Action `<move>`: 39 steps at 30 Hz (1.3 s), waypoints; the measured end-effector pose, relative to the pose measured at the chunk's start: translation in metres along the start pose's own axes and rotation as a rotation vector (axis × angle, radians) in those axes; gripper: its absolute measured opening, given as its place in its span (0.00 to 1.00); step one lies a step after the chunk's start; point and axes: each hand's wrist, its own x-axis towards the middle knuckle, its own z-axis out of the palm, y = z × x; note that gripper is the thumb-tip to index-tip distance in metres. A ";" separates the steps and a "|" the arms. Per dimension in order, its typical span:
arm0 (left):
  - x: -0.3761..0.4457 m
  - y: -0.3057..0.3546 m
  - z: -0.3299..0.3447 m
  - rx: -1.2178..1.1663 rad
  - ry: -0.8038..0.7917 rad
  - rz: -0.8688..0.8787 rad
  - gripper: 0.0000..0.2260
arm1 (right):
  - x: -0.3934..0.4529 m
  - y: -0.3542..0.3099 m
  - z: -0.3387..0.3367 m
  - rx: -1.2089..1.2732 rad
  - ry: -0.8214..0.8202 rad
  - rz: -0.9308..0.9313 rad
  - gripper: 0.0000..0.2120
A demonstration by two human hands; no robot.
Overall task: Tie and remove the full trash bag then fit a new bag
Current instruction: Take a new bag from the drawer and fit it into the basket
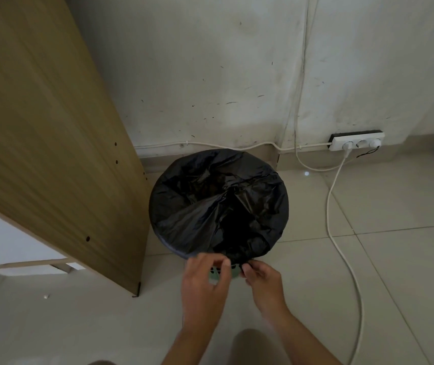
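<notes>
1. Both hands work at the near rim of the bin — the left hand (pixel 205 275) is curled, thumb and fingertips drawn together in a loose pinch just below the bag's edge, though whether it actually has plastic between them I cannot tell.
2. Right hand (pixel 262 279) sits just beside it, fingers bent inward and pinching a small fold of the black trash bag (pixel 218 204) at the near lip.
3. Both forearms come up from the bottom of the view, angled toward each other, wrists slightly bent down.
4. Between the two hands a bit of the pale green trash bin (pixel 234 271) shows under the bag's overhang.
5. Stretched over the round rim, the bag lies directly beyond the hands, its plastic sagging into the middle in loose folds and creases.
6. Pale glossy tiles make up the floor (pixel 395 246); a wooden furniture panel (pixel 52 127) leans or stands at the left, close beside the bin.
7. Farther back — a scuffed white wall (pixel 210 75), with a white power strip (pixel 356 140) at its base to the right.
8. A white cable (pixel 342 246) runs from the strip across the tiles toward the near right corner.
</notes>
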 end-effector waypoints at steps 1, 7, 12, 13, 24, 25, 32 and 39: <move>0.004 -0.006 0.004 0.123 0.016 0.155 0.06 | 0.002 0.000 0.001 0.084 -0.012 0.090 0.05; 0.019 -0.022 0.018 0.510 -0.215 0.344 0.25 | 0.012 -0.013 0.005 0.249 -0.014 0.300 0.07; 0.029 -0.023 0.029 0.531 -0.151 0.282 0.27 | 0.019 -0.016 0.008 0.345 0.077 0.301 0.08; 0.030 -0.024 0.031 0.520 -0.132 0.273 0.27 | 0.019 -0.017 0.011 0.402 0.112 0.301 0.09; 0.038 -0.028 0.039 0.355 -0.108 0.272 0.20 | 0.016 -0.027 0.024 0.636 0.224 0.291 0.09; 0.038 -0.027 0.038 0.358 -0.108 0.274 0.21 | 0.014 -0.027 0.024 0.680 0.223 0.295 0.09; 0.035 -0.028 0.040 0.309 -0.134 0.246 0.16 | 0.012 -0.031 0.026 0.849 0.184 0.326 0.06; 0.037 -0.027 0.036 0.253 -0.152 0.258 0.28 | 0.013 -0.038 0.028 0.842 0.215 0.347 0.13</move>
